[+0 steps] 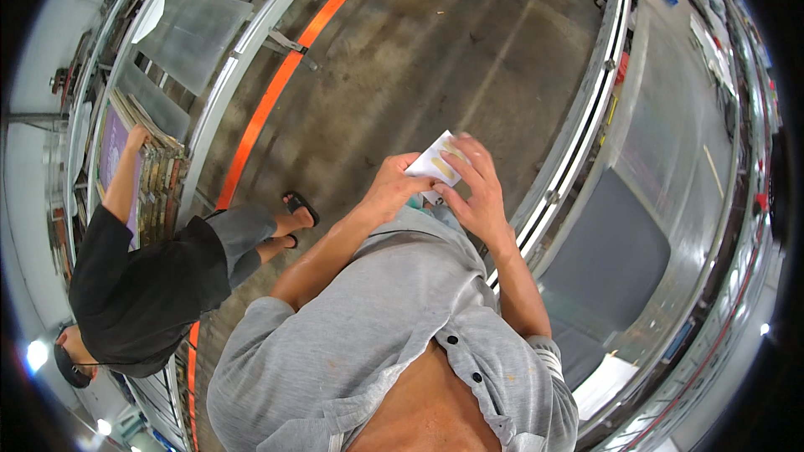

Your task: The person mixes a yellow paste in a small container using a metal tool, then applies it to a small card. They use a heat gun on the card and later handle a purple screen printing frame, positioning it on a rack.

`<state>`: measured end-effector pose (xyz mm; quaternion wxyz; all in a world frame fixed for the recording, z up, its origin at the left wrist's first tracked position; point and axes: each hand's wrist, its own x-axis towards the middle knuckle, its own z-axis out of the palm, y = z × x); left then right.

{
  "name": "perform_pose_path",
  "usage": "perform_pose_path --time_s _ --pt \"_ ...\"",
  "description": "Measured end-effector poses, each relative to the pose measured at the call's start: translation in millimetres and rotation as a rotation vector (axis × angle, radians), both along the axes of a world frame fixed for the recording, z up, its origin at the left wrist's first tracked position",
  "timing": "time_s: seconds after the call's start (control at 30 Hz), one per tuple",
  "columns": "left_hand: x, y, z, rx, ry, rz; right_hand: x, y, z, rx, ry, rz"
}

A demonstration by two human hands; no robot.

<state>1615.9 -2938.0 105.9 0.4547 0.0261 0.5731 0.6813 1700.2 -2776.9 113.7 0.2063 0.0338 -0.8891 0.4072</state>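
Observation:
In front of my waist I hold a small white piece of paper (425, 162) with yellowish oblong marks on it. My left hand (389, 191) grips its left edge between thumb and fingers. My right hand (479, 194) pinches the right side, thumb below and fingers bent over the top; those fingertips are slightly blurred. Another bit of white with dark marks shows under the paper, mostly hidden by my hands.
To my right runs a long table with a metal rail (586, 109) and a dark grey sheet (615, 243). At left, a co-worker in black (151, 285) touches a stack of frames (159, 188) beside a rack. An orange line (266, 105) crosses the floor.

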Motion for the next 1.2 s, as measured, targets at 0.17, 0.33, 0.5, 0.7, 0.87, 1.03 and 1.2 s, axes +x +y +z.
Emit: perform_pose_path --time_s 0.17,0.33,0.5,0.7,0.87,1.03,1.2 --pt "-43 74 -11 0.118 -0.099 0.082 -53 77 -4 -0.352 -0.200 0.051" --pt "-118 153 -24 0.160 -0.196 -0.018 -116 161 -15 -0.492 -0.307 0.022" --pt "-204 262 -20 0.285 -0.221 -0.135 -182 250 6 -0.426 -0.343 -0.181" --pt "-294 366 3 0.044 -0.022 -0.312 -252 351 23 -0.354 -0.321 -0.344" --pt "-350 463 12 0.020 0.389 -0.129 -298 436 18 -0.446 -0.294 -0.377" --pt "-415 552 10 0.007 0.358 -0.307 -362 535 8 -0.617 -0.384 -0.248" --pt "-461 647 23 -0.032 0.324 -0.171 -426 647 9 -0.837 -0.422 -0.071"
